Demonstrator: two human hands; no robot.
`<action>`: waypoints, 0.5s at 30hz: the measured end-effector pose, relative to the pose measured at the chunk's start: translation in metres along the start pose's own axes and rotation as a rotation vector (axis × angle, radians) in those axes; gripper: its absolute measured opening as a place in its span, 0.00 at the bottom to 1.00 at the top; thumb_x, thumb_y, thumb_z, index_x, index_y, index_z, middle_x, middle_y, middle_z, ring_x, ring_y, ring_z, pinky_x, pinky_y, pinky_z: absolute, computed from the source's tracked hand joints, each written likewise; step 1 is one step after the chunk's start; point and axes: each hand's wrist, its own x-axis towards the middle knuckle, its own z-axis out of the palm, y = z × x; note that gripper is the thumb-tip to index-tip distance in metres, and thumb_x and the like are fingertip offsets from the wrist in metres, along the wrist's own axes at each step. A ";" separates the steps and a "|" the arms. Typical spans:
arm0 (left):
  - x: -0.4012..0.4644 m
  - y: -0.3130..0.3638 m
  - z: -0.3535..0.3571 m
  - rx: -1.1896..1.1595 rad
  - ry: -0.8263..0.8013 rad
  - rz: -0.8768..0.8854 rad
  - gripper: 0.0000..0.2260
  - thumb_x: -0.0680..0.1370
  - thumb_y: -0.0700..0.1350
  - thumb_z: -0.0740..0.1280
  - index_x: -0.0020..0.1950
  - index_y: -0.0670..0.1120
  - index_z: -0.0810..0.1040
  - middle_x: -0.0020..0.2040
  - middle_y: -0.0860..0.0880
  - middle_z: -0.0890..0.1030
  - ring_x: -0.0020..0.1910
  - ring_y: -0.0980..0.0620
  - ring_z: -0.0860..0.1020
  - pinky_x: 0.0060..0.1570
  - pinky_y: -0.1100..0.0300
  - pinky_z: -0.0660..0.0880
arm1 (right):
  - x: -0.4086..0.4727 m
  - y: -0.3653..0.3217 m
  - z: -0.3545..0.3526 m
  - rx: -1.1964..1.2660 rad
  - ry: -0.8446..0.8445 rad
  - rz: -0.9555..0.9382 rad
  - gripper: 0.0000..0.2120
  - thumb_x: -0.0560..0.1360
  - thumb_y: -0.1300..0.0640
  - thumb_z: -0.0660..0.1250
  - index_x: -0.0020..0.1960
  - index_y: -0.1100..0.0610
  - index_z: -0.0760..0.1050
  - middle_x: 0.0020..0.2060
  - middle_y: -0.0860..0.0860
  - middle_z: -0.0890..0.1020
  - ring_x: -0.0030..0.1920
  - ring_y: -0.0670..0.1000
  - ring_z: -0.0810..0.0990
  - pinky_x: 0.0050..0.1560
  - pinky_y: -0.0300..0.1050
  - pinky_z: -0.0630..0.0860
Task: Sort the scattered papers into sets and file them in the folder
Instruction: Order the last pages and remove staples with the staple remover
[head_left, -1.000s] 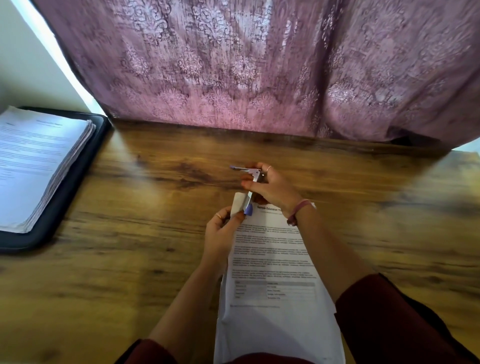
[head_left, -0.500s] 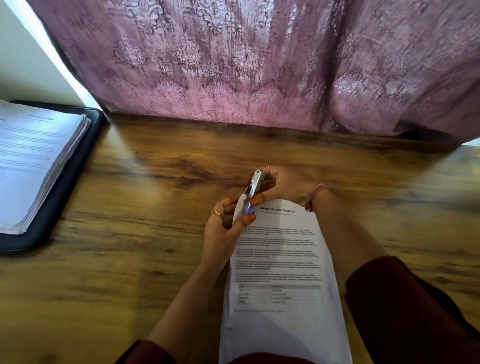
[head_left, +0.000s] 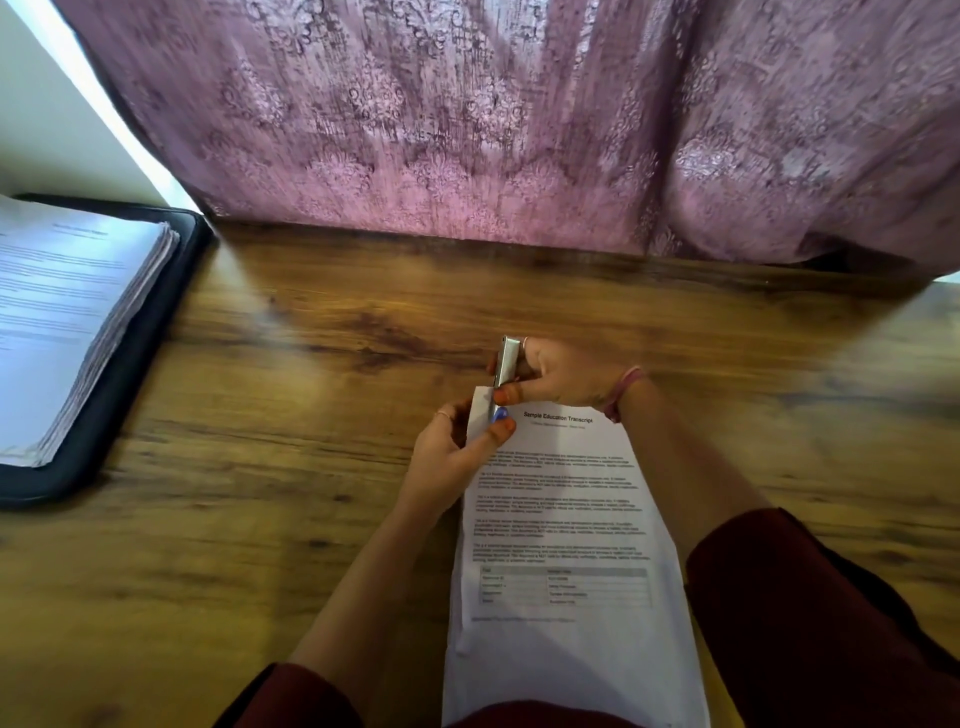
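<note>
Stapler (head_left: 505, 371), gripped by right hand (head_left: 563, 374), points away; left hand (head_left: 457, 457) pinches papers (head_left: 561, 545).

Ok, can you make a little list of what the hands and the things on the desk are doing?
left hand: pinches the top-left corner of the white printed paper set
right hand: grips the small silver stapler over that corner
black zip folder: open at far left, thick paper stack inside
brown wooden desk: under everything
</note>
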 end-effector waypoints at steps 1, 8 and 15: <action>0.002 0.003 -0.002 0.055 -0.028 -0.022 0.24 0.67 0.56 0.74 0.56 0.44 0.76 0.48 0.47 0.84 0.44 0.51 0.85 0.39 0.60 0.81 | 0.002 0.001 0.000 -0.008 -0.007 -0.008 0.09 0.73 0.56 0.73 0.50 0.55 0.75 0.44 0.52 0.84 0.44 0.51 0.83 0.48 0.45 0.81; 0.015 0.013 -0.012 0.281 -0.103 -0.075 0.18 0.75 0.53 0.71 0.49 0.36 0.80 0.45 0.43 0.85 0.44 0.46 0.84 0.46 0.52 0.81 | 0.009 0.011 0.004 0.033 0.011 0.035 0.16 0.74 0.58 0.71 0.60 0.58 0.71 0.51 0.51 0.83 0.52 0.49 0.82 0.55 0.45 0.78; 0.014 0.006 -0.014 0.237 -0.086 -0.043 0.19 0.72 0.55 0.71 0.47 0.38 0.81 0.42 0.45 0.85 0.40 0.51 0.84 0.39 0.63 0.80 | 0.003 0.009 -0.001 -0.170 -0.095 0.169 0.21 0.68 0.43 0.75 0.57 0.50 0.77 0.47 0.46 0.85 0.49 0.46 0.84 0.54 0.44 0.78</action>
